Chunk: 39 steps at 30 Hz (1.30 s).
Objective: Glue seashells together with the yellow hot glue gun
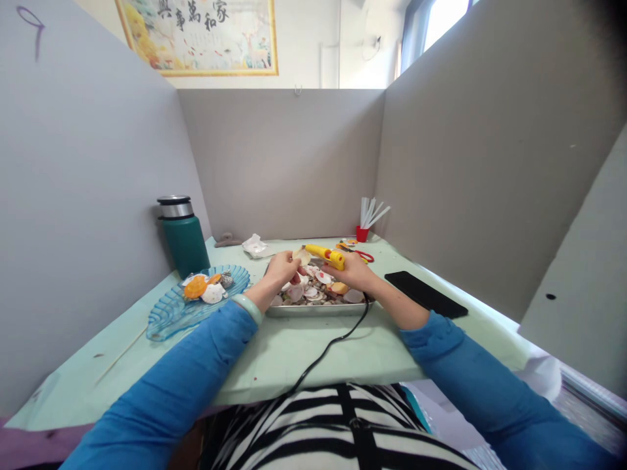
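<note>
My left hand (284,271) pinches a pale shell (302,255) above a metal tray (318,312) filled with shells. My right hand (355,271) is wrapped round a yellow glue gun (326,255), whose nozzle points left and sits at the shell; whether they touch I cannot tell. From the gun a black cord (326,350) runs down over the table's front edge. In the tray lie white, pinkish and orange shells (313,290), partly hidden by my hands.
A blue glass dish (169,320) with shells stands left, before a green bottle (185,245). Behind the tray are a white packet (255,245), red-handled scissors (365,256) and a red cup (362,234) of white sticks. A black slab (426,294) lies right. Grey partitions (284,163) surround the table.
</note>
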{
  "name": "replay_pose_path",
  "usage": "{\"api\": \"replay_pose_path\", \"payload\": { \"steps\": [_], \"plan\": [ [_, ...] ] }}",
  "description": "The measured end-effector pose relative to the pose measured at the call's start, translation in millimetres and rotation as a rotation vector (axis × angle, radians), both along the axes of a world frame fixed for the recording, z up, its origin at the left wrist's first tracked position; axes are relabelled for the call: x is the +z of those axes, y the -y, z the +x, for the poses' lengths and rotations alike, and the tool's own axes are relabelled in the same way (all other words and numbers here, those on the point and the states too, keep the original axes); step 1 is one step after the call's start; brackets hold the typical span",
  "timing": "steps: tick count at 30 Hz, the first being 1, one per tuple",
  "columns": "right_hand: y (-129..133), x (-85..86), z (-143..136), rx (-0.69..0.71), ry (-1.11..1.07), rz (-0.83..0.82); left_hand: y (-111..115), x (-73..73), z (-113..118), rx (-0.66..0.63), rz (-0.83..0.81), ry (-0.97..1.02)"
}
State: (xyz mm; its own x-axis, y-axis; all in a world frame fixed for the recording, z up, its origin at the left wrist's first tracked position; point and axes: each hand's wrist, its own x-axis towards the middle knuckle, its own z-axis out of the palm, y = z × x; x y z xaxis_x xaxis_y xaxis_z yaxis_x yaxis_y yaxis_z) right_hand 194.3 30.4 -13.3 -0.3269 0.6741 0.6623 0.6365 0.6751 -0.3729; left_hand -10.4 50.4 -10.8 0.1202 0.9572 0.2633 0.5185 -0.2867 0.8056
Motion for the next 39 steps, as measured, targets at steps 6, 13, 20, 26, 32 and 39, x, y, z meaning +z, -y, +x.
{"api": "replay_pose_path", "payload": {
  "steps": [6,13,20,26,32,39],
  "plan": [
    [2,2.0,-1,0.014,0.003,-0.019,4,3.5,3,0.027,0.019,0.082],
    [1,0.5,-1,0.012,-0.001,-0.022,7,5.8,4,0.044,0.002,0.100],
    [1,0.5,-1,0.011,-0.008,-0.016,-1,-0.9,0,0.012,0.008,-0.001],
    [0,0.1,0,0.006,0.008,-0.007,-4,-3.5,-2,-0.027,-0.003,-0.035],
    [1,0.5,0,0.018,0.002,-0.004,0,-0.6,0,-0.003,-0.007,0.039],
    [1,0.5,-1,0.012,0.007,-0.018,1,2.5,2,0.049,0.027,0.132]
  ]
}}
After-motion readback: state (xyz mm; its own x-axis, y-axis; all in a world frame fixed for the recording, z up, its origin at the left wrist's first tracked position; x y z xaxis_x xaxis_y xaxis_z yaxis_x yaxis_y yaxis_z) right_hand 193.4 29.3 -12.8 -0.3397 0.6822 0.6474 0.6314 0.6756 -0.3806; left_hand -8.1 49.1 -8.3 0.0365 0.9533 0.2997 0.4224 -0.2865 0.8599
